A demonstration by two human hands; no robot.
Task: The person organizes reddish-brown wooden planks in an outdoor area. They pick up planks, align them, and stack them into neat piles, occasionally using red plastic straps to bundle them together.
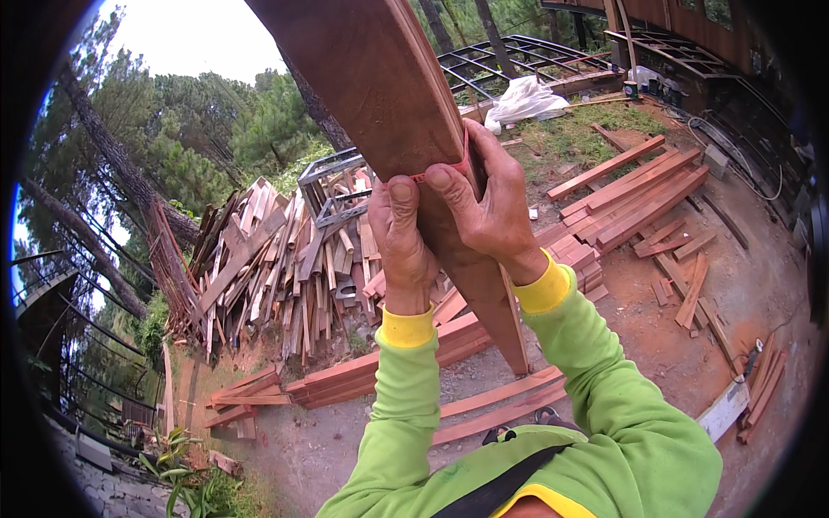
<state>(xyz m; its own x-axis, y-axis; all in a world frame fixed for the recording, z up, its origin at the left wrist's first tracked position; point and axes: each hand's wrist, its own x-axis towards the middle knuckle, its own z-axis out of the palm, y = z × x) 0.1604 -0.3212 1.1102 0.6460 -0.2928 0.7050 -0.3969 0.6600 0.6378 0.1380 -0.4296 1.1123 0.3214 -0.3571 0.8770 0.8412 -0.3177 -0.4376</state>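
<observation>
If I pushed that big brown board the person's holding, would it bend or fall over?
Probably stiff: the big brown board looks straight, with no sag. Likely heavy too, being long, thick-looking wood. It might topple without the left hand and right hand around it, since it's narrow for its length.

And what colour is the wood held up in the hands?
The wood is reddish brown, best seen in the head view.
</observation>
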